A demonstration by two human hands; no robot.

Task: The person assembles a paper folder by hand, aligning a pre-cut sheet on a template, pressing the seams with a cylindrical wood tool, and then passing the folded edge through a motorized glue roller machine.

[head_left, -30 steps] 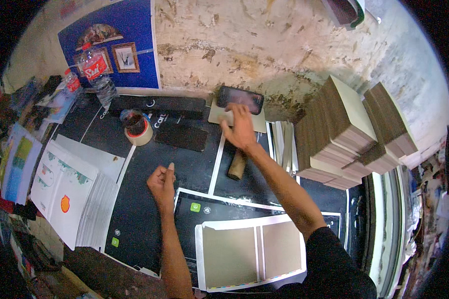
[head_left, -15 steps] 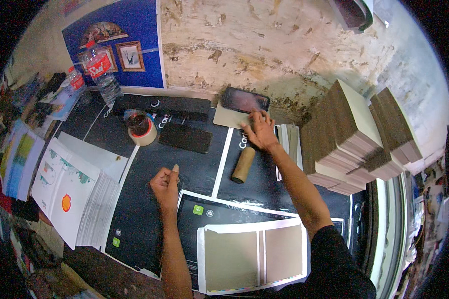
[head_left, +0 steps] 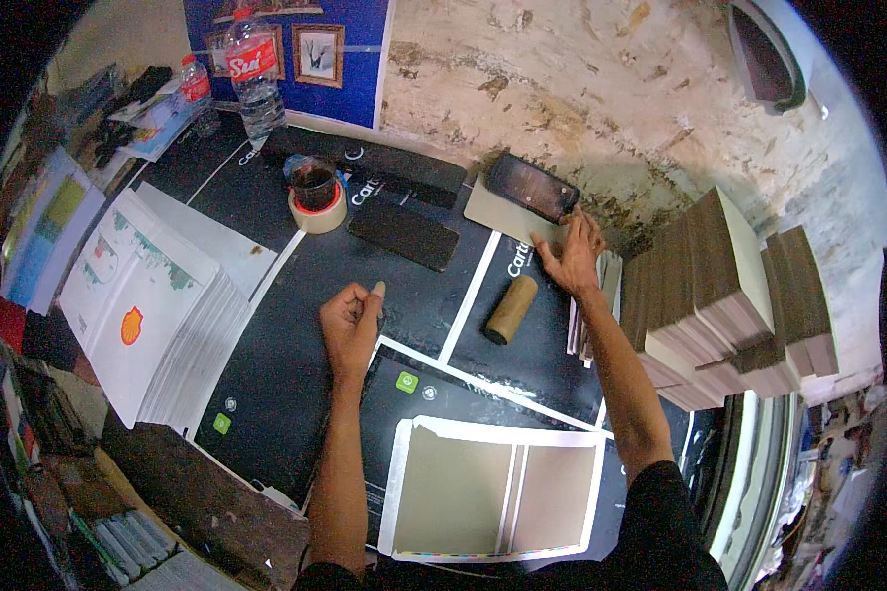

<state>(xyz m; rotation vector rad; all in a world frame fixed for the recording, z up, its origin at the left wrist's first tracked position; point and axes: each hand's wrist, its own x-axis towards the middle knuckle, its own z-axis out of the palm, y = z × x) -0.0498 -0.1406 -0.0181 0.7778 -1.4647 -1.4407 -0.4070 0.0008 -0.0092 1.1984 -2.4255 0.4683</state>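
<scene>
So both hands were well apart. The left hand (head_left: 350,320) was curled loosely over the counter (head_left: 414,305), with nothing visible in it. The right hand (head_left: 574,258) was spread, fingertips right by the near right corner of a phone (head_left: 532,185); couldn't tell if they touched. The phone wasn't gripped, just lying lit up at the far side, partly on a beige board (head_left: 498,212). Progress-wise, the white sheet (head_left: 392,492) up near already had two brownish panels (head_left: 453,492) on it with a narrow gap between, but neither hand was working there. Further right, thick board stacks (head_left: 705,286) sat untouched, and far left of them stood a pile of printed covers (head_left: 143,295).
</scene>
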